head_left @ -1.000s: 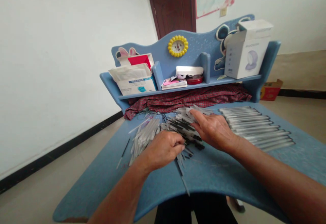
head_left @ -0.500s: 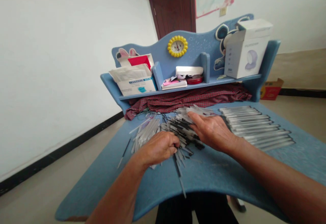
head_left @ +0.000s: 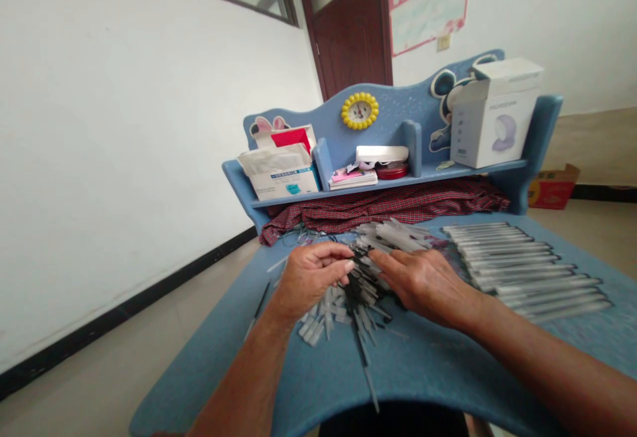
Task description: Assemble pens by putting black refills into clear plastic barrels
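My left hand (head_left: 316,274) is over the pile of pen parts, thumb and forefinger brought together in a pinch. Something dark and thin seems to be at its fingertips, too small to name. Close by on the right, my right hand (head_left: 423,284) reaches into the pile, fingers bent and pressed together; what they hold, if anything, is hidden. Under and between both hands lie loose clear pen barrels (head_left: 395,233) and black pen pieces (head_left: 365,284). A thin refill (head_left: 367,374) points towards the table's near edge. To the right, several assembled-looking pens (head_left: 522,264) lie in a row.
A blue desk (head_left: 209,377) with a curved front edge carries everything. Behind, a checked red cloth (head_left: 378,203) lies beneath a shelf (head_left: 279,201) holding a mask box (head_left: 286,184), a white carton (head_left: 495,119) and a red round tin (head_left: 391,171). One dark refill (head_left: 259,303) lies at left.
My left hand has risen away from the near side of the pile, its pinch now beside the right fingertips. My right hand has shifted slightly down. The camera view has tilted up.
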